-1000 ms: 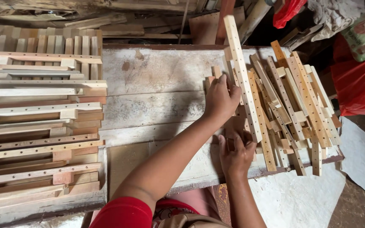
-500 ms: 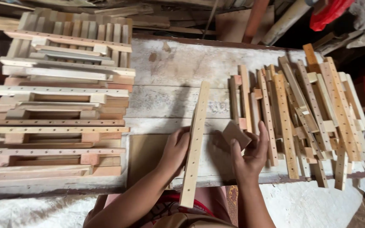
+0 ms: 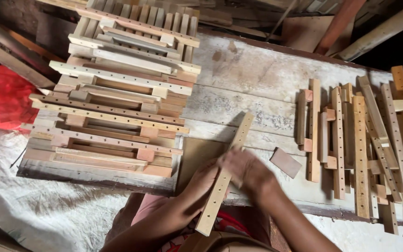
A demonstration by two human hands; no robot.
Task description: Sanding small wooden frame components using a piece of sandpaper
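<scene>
A long pale wooden strip (image 3: 232, 158) with a row of small holes lies slanted over the near edge of the worn wooden table (image 3: 257, 74). My left hand (image 3: 205, 179) grips it from the left near its middle. My right hand (image 3: 247, 170) is blurred and lies over the same strip from the right; its grip cannot be made out. A small flat brown wooden block (image 3: 285, 162) rests on the table just right of my right hand, apart from it.
A tall stack of assembled wooden frames (image 3: 117, 93) fills the table's left side. Several loose drilled strips and short blocks (image 3: 364, 140) lie in a row at the right. Red plastic (image 3: 1, 93) sits at the far left, and white sacking (image 3: 47, 210) covers the ground below.
The strip has come from the right-hand pile to the table's near edge in my left hand. The small block that my right hand held now lies on the table. The view has shifted.
</scene>
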